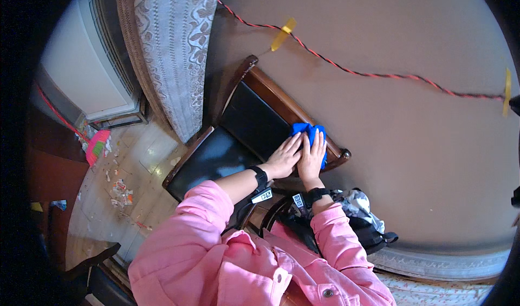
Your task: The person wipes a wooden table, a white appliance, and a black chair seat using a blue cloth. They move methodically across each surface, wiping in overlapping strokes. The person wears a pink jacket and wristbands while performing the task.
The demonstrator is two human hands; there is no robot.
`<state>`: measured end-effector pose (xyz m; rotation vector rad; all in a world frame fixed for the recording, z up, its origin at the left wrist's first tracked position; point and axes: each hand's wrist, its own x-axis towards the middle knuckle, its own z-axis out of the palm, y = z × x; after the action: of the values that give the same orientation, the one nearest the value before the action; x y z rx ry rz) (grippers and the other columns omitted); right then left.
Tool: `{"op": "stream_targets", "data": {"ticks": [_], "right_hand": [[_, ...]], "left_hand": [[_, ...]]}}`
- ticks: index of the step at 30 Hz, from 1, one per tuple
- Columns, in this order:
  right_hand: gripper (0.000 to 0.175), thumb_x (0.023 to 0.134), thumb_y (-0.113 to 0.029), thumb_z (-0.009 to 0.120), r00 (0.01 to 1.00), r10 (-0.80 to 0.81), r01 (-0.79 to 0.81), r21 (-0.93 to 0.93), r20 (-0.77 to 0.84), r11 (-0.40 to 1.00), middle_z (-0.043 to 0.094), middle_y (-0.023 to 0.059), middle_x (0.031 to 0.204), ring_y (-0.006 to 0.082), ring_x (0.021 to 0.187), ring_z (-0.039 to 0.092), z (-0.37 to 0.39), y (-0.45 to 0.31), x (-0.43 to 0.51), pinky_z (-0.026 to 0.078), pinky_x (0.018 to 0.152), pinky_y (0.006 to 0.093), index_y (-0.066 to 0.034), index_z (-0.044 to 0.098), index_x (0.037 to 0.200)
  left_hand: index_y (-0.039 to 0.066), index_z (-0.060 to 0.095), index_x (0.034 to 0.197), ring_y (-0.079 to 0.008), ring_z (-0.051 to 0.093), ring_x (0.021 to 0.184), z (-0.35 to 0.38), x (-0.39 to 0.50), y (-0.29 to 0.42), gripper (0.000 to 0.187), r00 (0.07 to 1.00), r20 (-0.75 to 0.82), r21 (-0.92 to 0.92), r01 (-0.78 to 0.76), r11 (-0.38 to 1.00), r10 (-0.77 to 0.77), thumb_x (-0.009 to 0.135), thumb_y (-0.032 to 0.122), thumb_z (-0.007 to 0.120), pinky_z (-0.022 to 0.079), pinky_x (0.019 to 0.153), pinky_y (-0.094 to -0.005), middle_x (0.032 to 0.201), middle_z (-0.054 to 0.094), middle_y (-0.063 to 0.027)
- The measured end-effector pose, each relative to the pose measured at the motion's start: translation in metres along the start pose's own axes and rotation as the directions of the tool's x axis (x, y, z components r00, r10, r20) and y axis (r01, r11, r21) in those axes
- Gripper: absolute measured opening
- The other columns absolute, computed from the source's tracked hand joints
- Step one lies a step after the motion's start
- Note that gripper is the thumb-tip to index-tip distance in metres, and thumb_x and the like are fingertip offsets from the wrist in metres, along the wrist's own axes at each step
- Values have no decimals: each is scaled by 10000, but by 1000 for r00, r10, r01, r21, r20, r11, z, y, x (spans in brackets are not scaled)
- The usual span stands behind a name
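A blue cloth lies bunched against the right end of the backrest of a wooden chair with black padding. My right hand rests on the cloth with its fingers stretched over it, pressing it against the chair. Beside it, my left hand touches the cloth's left edge with its fingertips, its palm above the black backrest pad. Both hands lie flat, side by side. The chair's glossy black seat is to the left of my hands. Part of the cloth is hidden under my fingers.
Behind the chair stands a brown wall with a twisted red and black cable taped on. A patterned curtain hangs at upper left. Paper scraps and a pink and green broom head are on the floor. A black bag is near my right forearm.
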<state>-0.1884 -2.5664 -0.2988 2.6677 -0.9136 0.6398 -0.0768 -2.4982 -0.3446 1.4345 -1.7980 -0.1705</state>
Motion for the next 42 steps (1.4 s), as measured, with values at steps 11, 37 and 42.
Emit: {"op": "stream_targets", "data": {"ticks": [11,37,42], "right_hand": [[436,878,-160,488,962,-271,266,117,34,957,302,158,1524,328,1424,252,73,-133,149,183,1155,512,-93,535,1306],[289,832,-170,554,923,-327,335,-4,204,942,489,77,1377,274,1255,453,-8,34,-27,329,1041,477,-95,654,1092],[285,816,-145,570,936,-338,333,61,98,941,525,111,1291,298,1194,485,15,6,5,377,957,460,-84,635,1086]], "left_hand": [[-51,457,1286,-385,155,1442,-120,-35,-145,605,948,-204,92,265,960,-243,737,93,668,179,1173,-489,1526,198,-264],[-41,274,1424,-458,228,1385,54,-38,28,795,944,41,-317,324,891,-328,721,77,626,226,1154,-476,1495,154,-319],[-25,259,1442,-440,236,1385,35,-38,-4,843,931,-49,-280,335,900,-362,702,63,653,214,1160,-470,1517,146,-282]]}}
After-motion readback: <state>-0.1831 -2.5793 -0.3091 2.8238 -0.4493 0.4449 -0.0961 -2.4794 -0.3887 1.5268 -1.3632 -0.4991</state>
